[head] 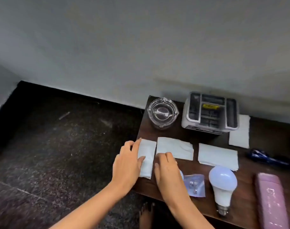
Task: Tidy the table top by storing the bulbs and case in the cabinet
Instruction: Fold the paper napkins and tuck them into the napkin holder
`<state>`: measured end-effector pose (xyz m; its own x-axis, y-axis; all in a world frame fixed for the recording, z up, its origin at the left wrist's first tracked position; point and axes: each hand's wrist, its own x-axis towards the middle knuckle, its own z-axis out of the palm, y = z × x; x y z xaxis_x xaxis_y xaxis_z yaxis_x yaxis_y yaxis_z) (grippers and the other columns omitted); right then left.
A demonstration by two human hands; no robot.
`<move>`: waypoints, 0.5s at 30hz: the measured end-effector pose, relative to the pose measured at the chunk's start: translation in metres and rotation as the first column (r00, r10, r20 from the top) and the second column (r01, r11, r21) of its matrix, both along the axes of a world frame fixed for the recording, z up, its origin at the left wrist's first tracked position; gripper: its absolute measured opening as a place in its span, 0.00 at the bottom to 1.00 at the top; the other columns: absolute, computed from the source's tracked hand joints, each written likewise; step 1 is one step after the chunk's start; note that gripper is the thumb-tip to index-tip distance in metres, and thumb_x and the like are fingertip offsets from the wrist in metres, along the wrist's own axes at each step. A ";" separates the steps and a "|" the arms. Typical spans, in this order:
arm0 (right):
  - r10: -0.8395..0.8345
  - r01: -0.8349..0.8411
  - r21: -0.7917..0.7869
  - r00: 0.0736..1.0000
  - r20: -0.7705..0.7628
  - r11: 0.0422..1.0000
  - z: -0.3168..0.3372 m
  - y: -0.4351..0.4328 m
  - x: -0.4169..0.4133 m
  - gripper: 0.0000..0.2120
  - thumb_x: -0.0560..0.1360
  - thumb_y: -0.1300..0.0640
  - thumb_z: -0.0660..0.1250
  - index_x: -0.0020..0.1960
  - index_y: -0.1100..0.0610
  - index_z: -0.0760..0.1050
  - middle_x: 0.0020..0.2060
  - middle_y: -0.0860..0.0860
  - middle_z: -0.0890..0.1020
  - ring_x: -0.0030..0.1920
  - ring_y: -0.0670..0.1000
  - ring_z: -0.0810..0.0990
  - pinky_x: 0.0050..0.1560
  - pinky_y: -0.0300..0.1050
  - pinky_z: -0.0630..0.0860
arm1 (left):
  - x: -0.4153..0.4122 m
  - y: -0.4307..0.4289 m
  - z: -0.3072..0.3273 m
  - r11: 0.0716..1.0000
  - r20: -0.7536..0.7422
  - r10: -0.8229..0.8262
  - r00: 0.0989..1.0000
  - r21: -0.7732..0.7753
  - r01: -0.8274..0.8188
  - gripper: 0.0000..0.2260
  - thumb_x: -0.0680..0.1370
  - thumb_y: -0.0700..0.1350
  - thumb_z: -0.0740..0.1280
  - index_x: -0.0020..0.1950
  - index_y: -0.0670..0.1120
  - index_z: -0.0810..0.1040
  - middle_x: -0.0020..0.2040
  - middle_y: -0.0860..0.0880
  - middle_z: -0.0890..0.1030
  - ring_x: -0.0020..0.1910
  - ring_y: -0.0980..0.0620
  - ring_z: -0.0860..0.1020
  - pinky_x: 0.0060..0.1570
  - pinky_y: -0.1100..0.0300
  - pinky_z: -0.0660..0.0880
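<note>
Both hands are down at the left end of the table [250, 192]. Our left hand [127, 166] lies flat and open, palm down, fingers spread over the leftmost tissue [148, 160], thumb at its far edge; it pins the sheet, grips nothing. Our right hand [168, 169] sits just beside it, fingers curled loosely, tips touching the near edge of the middle tissue [175, 148]. A sliver of white shows under its right side, likely a second bulb [182, 175]; we cannot tell whether the hand has closed on it.

Task items: a large bulb [222, 184] lies on its side well right of the right hand, dome away from us, metal base toward the near edge. A pink case [271, 202] lies further right, near the table's corner. Just right of the right wrist, a small clear bag [194, 185] with metal bits. Beyond the hands: an ashtray [163, 112], a grey organiser [210, 111], two more tissues, scissors [266, 157] far right. No cabinet in view.

Pose: both forearms reach in from lower left, wrists low, nearly parallel, hands close together.

Judgement: we read the step as gathering the small bulb. To do it well, wrap the fingers round the dome rather than pinch the neck, lift straight up clear of the tissue, and free the left hand for the big bulb. That one could roll toward the edge, so steady it before lifting.
</note>
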<state>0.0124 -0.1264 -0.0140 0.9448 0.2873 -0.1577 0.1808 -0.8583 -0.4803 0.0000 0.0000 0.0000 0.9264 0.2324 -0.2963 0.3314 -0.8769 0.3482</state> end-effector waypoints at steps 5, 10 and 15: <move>-0.070 0.078 0.094 0.994 -0.079 0.993 -0.015 0.019 -0.011 0.10 0.65 0.65 0.69 0.46 0.62 0.75 0.40 0.58 0.78 0.37 0.57 0.79 0.40 0.46 0.76 | -0.006 0.005 -0.016 0.997 0.049 0.031 0.998 -0.077 -0.027 0.25 0.75 0.50 0.65 0.70 0.52 0.62 0.60 0.53 0.69 0.57 0.53 0.70 0.50 0.57 0.74; -0.098 0.104 0.058 0.990 -0.103 0.993 -0.012 0.032 -0.014 0.25 0.54 0.70 0.76 0.46 0.56 0.70 0.38 0.53 0.75 0.35 0.51 0.77 0.35 0.42 0.78 | -0.004 0.006 -0.019 0.947 0.047 0.175 0.983 -0.282 -0.155 0.21 0.72 0.43 0.69 0.62 0.53 0.66 0.46 0.59 0.73 0.49 0.56 0.68 0.46 0.60 0.72; -0.178 0.199 0.197 0.976 -0.123 0.960 0.004 0.034 -0.006 0.29 0.63 0.70 0.72 0.59 0.56 0.63 0.50 0.55 0.75 0.47 0.54 0.78 0.45 0.38 0.74 | 0.004 0.007 -0.015 0.869 -0.017 0.237 0.971 -0.443 -0.220 0.08 0.73 0.40 0.68 0.48 0.51 0.73 0.40 0.54 0.76 0.44 0.54 0.73 0.42 0.65 0.72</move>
